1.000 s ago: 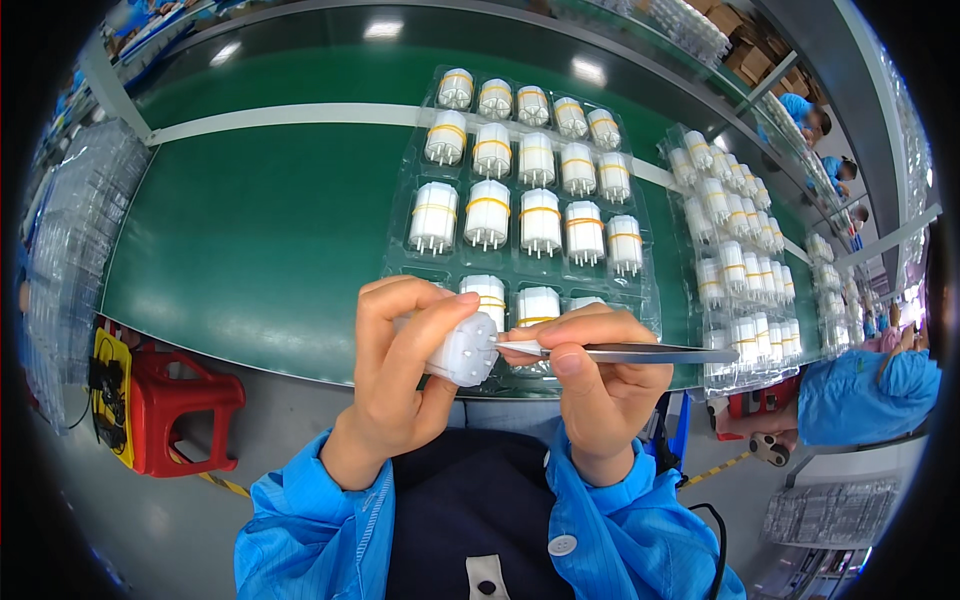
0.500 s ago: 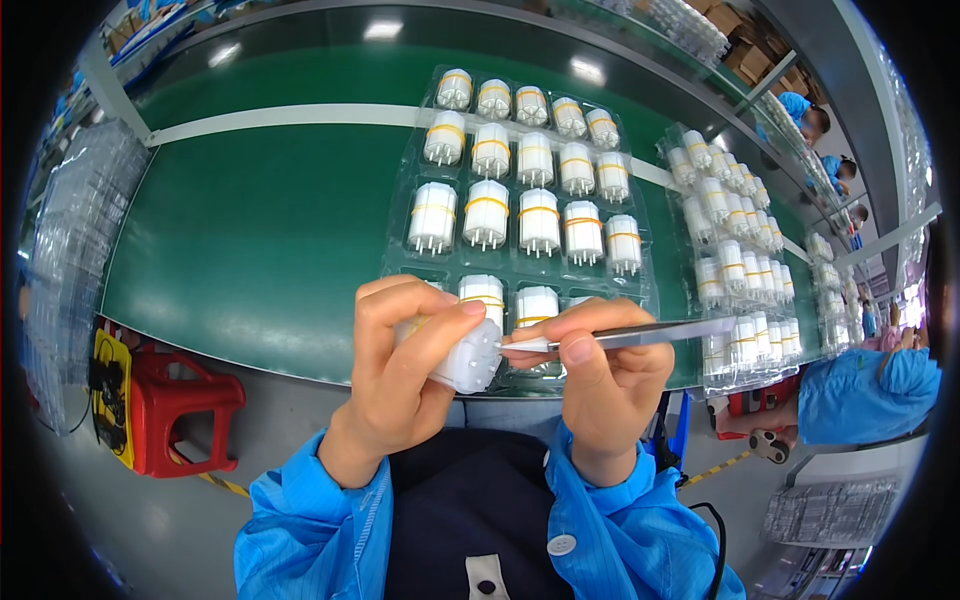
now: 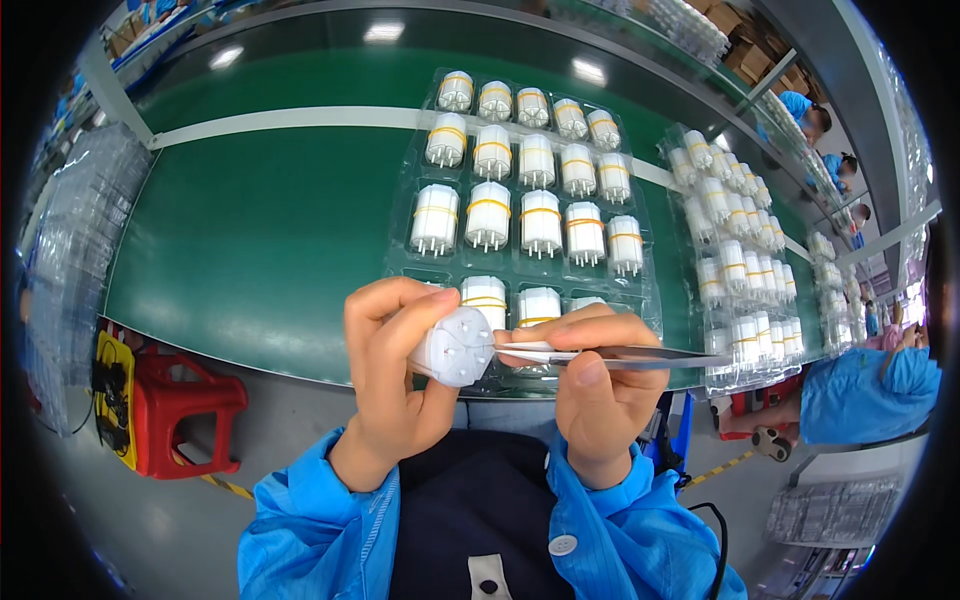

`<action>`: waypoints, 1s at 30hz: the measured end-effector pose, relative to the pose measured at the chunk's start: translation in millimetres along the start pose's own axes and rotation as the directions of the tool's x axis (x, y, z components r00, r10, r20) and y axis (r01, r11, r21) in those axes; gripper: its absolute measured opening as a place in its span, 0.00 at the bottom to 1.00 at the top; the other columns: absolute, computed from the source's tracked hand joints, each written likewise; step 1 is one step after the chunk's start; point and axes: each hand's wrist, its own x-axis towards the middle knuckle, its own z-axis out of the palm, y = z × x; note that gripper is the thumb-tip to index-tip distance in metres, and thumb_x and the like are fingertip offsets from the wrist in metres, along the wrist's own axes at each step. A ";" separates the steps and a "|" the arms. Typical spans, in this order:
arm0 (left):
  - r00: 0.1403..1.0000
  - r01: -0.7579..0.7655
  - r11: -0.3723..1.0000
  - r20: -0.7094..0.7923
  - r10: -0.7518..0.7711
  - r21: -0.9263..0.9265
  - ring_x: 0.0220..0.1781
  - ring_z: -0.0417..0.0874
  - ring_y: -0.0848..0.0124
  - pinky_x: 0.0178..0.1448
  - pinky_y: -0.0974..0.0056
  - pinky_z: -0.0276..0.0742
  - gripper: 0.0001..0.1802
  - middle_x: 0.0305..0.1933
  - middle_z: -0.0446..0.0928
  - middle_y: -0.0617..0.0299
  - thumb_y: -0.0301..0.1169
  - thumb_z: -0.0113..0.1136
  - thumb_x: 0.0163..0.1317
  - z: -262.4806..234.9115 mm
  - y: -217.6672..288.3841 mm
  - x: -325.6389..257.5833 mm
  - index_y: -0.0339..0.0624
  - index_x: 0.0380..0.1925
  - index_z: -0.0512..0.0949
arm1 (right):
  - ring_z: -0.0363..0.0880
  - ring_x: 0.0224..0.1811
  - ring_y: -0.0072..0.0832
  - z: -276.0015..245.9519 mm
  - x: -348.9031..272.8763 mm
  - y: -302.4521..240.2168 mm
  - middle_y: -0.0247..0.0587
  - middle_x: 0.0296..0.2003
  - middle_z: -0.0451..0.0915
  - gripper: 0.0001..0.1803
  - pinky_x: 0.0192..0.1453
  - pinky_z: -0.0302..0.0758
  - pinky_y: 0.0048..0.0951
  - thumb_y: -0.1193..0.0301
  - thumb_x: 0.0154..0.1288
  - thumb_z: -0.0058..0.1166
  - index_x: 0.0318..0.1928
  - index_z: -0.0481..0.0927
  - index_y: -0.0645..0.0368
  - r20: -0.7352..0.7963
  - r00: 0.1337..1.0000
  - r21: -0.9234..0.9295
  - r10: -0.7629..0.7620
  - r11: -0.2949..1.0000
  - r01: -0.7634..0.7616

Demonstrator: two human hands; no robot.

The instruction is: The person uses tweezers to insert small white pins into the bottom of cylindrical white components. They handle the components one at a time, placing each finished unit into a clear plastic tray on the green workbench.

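Two hands meet at the table's near edge in the head view. Left hand (image 3: 395,375) is clamped around one white cylindrical part (image 3: 455,346), its pinned end face toward the camera. Right hand (image 3: 600,385) pinches one pair of metal tweezers (image 3: 620,355), tips touching that end face. Behind them lies one clear blister tray (image 3: 400,215) on the green table (image 3: 240,230): five capped parts in each of three full rows, plus three partly hidden in the nearest row. A second filled tray (image 3: 745,280) sits to the right; its count cannot be told. One red stool (image 3: 180,415) stands lower left.
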 end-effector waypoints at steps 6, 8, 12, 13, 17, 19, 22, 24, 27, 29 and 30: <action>0.998 -0.022 0.999 0.056 0.020 0.037 0.48 0.73 0.63 0.53 0.64 0.73 0.31 0.53 0.65 0.47 0.13 0.62 0.51 -2.3 -5.1 -5.9 0.32 0.58 0.69 | 0.84 0.42 0.32 0.8 -4.0 0.5 0.54 0.40 0.86 0.09 0.45 0.80 0.28 0.79 0.64 0.59 0.44 0.82 0.70 0.044 0.994 -0.177 -0.105 0.978 0.111; 0.998 -0.030 0.998 0.056 0.027 0.046 0.49 0.73 0.63 0.53 0.64 0.72 0.32 0.54 0.65 0.47 0.13 0.61 0.50 -2.0 -5.9 -5.5 0.32 0.58 0.69 | 0.84 0.41 0.31 1.5 -3.1 0.2 0.53 0.40 0.86 0.09 0.44 0.80 0.28 0.80 0.64 0.59 0.44 0.82 0.70 0.053 0.991 -0.218 -0.122 0.967 0.130; 0.998 -0.046 0.997 0.054 0.042 0.066 0.50 0.72 0.62 0.54 0.63 0.72 0.32 0.53 0.65 0.47 0.11 0.60 0.49 -1.5 -6.7 -5.0 0.32 0.58 0.68 | 0.85 0.40 0.31 2.4 -0.8 -2.8 0.52 0.40 0.86 0.09 0.43 0.80 0.27 0.80 0.63 0.60 0.44 0.82 0.69 0.074 0.988 -0.301 -0.137 0.941 0.154; 0.998 -0.047 0.997 0.053 0.043 0.068 0.50 0.72 0.62 0.54 0.63 0.72 0.33 0.53 0.65 0.47 0.11 0.60 0.49 -1.4 -7.0 -5.2 0.32 0.58 0.68 | 0.85 0.40 0.31 2.5 -0.4 -3.5 0.51 0.40 0.86 0.09 0.43 0.80 0.27 0.80 0.63 0.60 0.44 0.82 0.69 0.082 0.987 -0.322 -0.137 0.934 0.156; 0.997 -0.049 0.996 0.060 0.045 0.071 0.51 0.72 0.61 0.54 0.62 0.72 0.32 0.53 0.65 0.47 0.11 0.59 0.48 -2.2 -6.2 -4.1 0.32 0.58 0.68 | 0.84 0.39 0.31 3.0 -0.3 -2.1 0.51 0.39 0.86 0.09 0.42 0.79 0.27 0.81 0.63 0.59 0.43 0.82 0.69 0.069 0.990 -0.289 -0.124 0.947 0.139; 0.997 -0.049 0.996 0.061 0.045 0.072 0.51 0.72 0.61 0.54 0.62 0.72 0.32 0.53 0.65 0.47 0.11 0.58 0.48 -2.1 -6.8 -4.3 0.32 0.58 0.69 | 0.84 0.38 0.30 3.6 0.7 -2.3 0.52 0.39 0.86 0.08 0.41 0.79 0.26 0.81 0.63 0.59 0.43 0.82 0.70 0.068 0.989 -0.276 -0.132 0.950 0.146; 0.996 -0.064 0.993 0.066 0.058 0.096 0.50 0.72 0.61 0.54 0.62 0.72 0.32 0.53 0.65 0.47 0.11 0.58 0.49 -3.1 -6.6 -2.9 0.32 0.58 0.69 | 0.84 0.38 0.29 4.1 -1.3 -2.6 0.53 0.38 0.86 0.08 0.41 0.79 0.25 0.82 0.63 0.59 0.43 0.82 0.70 0.050 0.992 -0.300 -0.112 0.946 0.122; 0.996 -0.066 0.992 0.067 0.059 0.104 0.50 0.72 0.61 0.53 0.62 0.72 0.31 0.53 0.65 0.47 0.11 0.58 0.49 -3.3 -6.5 -3.0 0.32 0.58 0.69 | 0.84 0.38 0.29 5.5 -2.0 -1.9 0.53 0.38 0.86 0.07 0.41 0.79 0.24 0.82 0.64 0.58 0.43 0.82 0.71 0.030 0.995 -0.267 -0.093 0.959 0.097; 0.995 -0.076 0.991 0.071 0.068 0.111 0.50 0.72 0.61 0.53 0.62 0.72 0.31 0.53 0.65 0.47 0.11 0.58 0.50 -4.1 -6.2 -2.2 0.32 0.58 0.69 | 0.84 0.38 0.29 4.6 -4.0 -0.3 0.53 0.37 0.86 0.07 0.40 0.79 0.24 0.82 0.64 0.58 0.42 0.82 0.71 0.019 0.997 -0.232 -0.077 0.970 0.079; 0.995 -0.077 0.991 0.064 0.070 0.107 0.50 0.72 0.61 0.53 0.62 0.72 0.31 0.53 0.65 0.47 0.11 0.58 0.50 -4.6 -6.9 -1.8 0.32 0.58 0.69 | 0.84 0.37 0.30 3.8 -4.0 -0.4 0.53 0.37 0.86 0.06 0.40 0.79 0.24 0.82 0.64 0.58 0.41 0.81 0.71 0.038 0.996 -0.231 -0.075 0.969 0.082; 0.996 -0.074 0.992 0.056 0.069 0.103 0.50 0.72 0.61 0.54 0.62 0.72 0.31 0.53 0.65 0.47 0.11 0.58 0.50 -4.6 -7.7 -2.1 0.32 0.58 0.69 | 0.84 0.37 0.30 3.7 -3.1 -0.8 0.54 0.37 0.86 0.06 0.40 0.79 0.25 0.82 0.64 0.58 0.41 0.81 0.71 0.057 0.995 -0.240 -0.076 0.967 0.088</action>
